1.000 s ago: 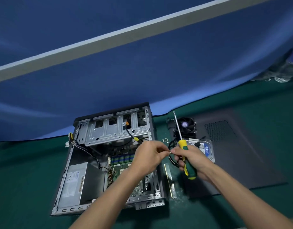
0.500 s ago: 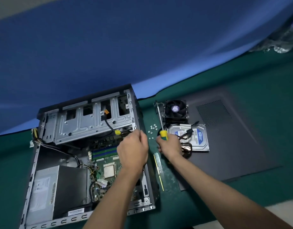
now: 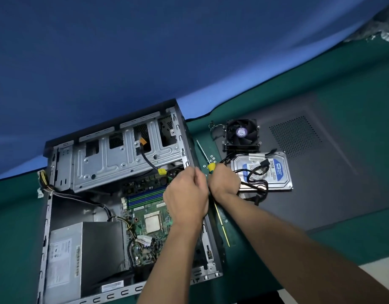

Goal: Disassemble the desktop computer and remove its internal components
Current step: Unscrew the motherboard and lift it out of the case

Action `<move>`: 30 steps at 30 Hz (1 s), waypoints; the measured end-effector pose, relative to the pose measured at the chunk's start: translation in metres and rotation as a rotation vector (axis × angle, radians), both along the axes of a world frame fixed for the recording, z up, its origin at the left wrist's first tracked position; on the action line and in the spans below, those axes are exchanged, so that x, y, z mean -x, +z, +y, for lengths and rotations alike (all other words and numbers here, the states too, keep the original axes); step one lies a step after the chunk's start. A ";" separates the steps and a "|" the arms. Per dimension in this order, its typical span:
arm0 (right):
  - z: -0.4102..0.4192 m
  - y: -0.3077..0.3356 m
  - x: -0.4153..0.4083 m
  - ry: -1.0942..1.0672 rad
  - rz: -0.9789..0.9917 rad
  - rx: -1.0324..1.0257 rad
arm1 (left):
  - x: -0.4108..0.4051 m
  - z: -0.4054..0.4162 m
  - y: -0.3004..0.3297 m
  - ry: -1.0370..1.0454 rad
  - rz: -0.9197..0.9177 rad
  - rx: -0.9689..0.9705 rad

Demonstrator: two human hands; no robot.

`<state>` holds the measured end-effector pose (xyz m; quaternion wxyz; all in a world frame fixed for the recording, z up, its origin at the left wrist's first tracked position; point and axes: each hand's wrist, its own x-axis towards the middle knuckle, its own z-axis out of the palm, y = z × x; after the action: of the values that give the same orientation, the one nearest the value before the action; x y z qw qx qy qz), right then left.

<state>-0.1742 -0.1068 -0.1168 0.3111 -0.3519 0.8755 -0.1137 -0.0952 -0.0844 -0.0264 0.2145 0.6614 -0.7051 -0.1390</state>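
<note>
- the right hand (image 3: 224, 182) has dropped from mid-air, where a second ago it held the screwdriver (image 3: 205, 157) up in front of the chest, to the green mat (image 3: 320, 242) just right of the computer case (image 3: 114, 194); its fingers are curled round the handle, of which only the yellow collar shows, and the shaft points away toward the blue backdrop (image 3: 145, 51).
- the left hand (image 3: 187, 194) has come down with it and now sits at the case's right wall, fingers curled in toward the right hand; whether it pinches a screw or anything else i cannot tell, as the back of the hand hides the fingertips.
- the two hands were joined at the screwdriver tip a second ago; now they meet low, beside the small heap of loose screws (image 3: 211, 159) on the mat, so my guess is that a freed screw is being set down with the rest.
- the case lies open on its side with the motherboard (image 3: 145, 218), power supply (image 3: 79, 257) and drive cage (image 3: 123, 159) inside.
- the cooler fan (image 3: 241, 133), the hard drive (image 3: 268, 172) and a memory stick (image 3: 222, 222) lie outside, the first two on the removed side panel (image 3: 342, 183).
- judged from this, the task is roughly midway: the motherboard and power supply are yet to come out.
</note>
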 end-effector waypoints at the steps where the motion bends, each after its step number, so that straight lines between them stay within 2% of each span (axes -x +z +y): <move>1: 0.000 0.001 0.001 0.023 0.005 -0.007 | 0.000 -0.001 -0.001 -0.006 -0.004 0.000; 5: 0.007 0.008 0.013 -0.013 -0.121 0.035 | -0.001 0.000 -0.001 -0.027 -0.018 -0.037; 8: 0.020 0.022 0.027 -0.033 -0.335 0.159 | -0.002 0.001 0.005 -0.042 -0.008 -0.014; 10: 0.030 0.038 0.039 -0.016 -0.376 0.234 | -0.001 0.004 0.013 -0.116 -0.031 0.033; 13: 0.040 0.071 0.057 0.141 -0.264 0.289 | 0.001 0.007 0.022 -0.290 -0.188 0.103; 17: 0.040 0.121 0.060 0.396 -0.207 0.264 | -0.002 -0.001 0.047 -0.342 -0.340 0.224; 19: 0.039 0.134 0.057 0.461 -0.267 0.225 | -0.006 -0.008 0.052 -0.369 -0.356 0.324; 21: 0.035 0.154 0.054 0.478 -0.417 0.169 | -0.024 -0.012 0.065 -0.374 -0.336 0.339; 23: 0.028 0.173 0.050 0.496 -0.508 0.058 | -0.041 -0.016 0.073 -0.310 -0.302 0.283; 25: 0.019 0.189 0.043 0.500 -0.515 0.031 | -0.059 -0.020 0.073 -0.196 -0.261 0.186; 27: 0.011 0.198 0.027 0.461 -0.509 0.144 | -0.077 -0.026 0.066 -0.121 -0.218 0.071; 30: 0.002 0.205 -0.005 0.327 -0.571 0.349 | -0.103 -0.031 0.058 -0.034 -0.054 -0.015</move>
<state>-0.1692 -0.1052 0.0881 0.4922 -0.4890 0.6531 -0.3036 0.0083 -0.1154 0.0317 0.1878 0.6544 -0.7209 -0.1300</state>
